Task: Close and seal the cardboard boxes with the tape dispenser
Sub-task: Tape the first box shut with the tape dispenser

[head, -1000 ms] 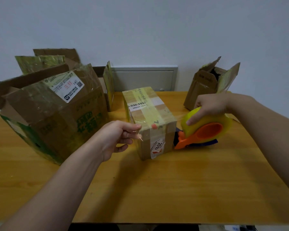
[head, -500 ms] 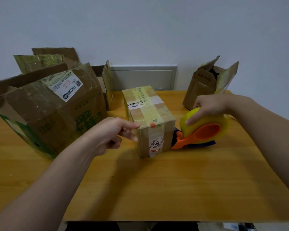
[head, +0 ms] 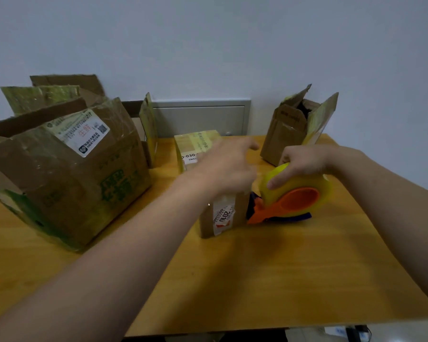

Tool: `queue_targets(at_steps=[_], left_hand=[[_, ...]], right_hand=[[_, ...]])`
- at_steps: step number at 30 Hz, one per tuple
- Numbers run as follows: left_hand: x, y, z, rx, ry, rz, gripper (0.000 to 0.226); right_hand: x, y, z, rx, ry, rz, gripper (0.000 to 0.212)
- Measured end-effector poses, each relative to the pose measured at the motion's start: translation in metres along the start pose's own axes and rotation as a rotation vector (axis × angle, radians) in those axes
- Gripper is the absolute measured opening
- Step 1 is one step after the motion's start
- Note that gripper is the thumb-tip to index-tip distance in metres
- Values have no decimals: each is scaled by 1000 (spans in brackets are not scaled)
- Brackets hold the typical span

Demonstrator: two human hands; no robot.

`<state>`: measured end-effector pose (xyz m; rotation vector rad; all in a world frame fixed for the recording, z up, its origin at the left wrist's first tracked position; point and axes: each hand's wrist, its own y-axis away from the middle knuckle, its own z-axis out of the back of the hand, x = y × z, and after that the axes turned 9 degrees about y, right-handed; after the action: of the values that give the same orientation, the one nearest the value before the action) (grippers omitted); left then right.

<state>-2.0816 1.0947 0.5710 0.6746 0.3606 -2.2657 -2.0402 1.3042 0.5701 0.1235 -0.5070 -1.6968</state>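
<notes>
Small box (head: 220, 213): shut and taped, mid-bench, contents hidden.
Tape dispenser (head: 292, 193): touching its right side, resting on the bench (head: 282, 280).
My right hand (head: 304, 161): clamped over the tape roll.
My left hand (head: 227, 166): blurred above the small box, fingers spread, holding nothing.
Large box (head: 67, 174): left, flaps up, inside unseen.
Back box (head: 294, 127): open, something dark inside.
</notes>
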Motion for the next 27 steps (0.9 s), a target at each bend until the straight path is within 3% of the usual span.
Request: queue_targets(at_steps=[3, 7, 11, 12, 15, 17, 22, 27], left_hand=[[0, -29, -30, 168, -198, 79, 55], [21, -36, -35, 139, -237, 33, 70], [31, -33, -34, 126, -254, -32, 67], [32, -33, -33, 127, -252, -52, 66], [36, -28, -29, 127, -221, -97, 64], [39, -24, -26, 118, -192, -122, 61], [44, -19, -19, 131, -152, -175, 54], [50, -18, -17, 127, -128, -200, 52]], right_hand=[[-1, 5, -1, -5, -53, 2, 72], [-3, 21, -3, -15, -226, 20, 63], [-8, 34, -7, -24, -371, -12, 35], [-9, 36, -8, -12, -409, -28, 40], [-19, 35, -13, -21, -533, -39, 91], [-23, 32, -17, -17, -602, -10, 104], [-25, 39, -27, -12, -743, 47, 78], [-31, 53, -36, -46, -798, 84, 69]])
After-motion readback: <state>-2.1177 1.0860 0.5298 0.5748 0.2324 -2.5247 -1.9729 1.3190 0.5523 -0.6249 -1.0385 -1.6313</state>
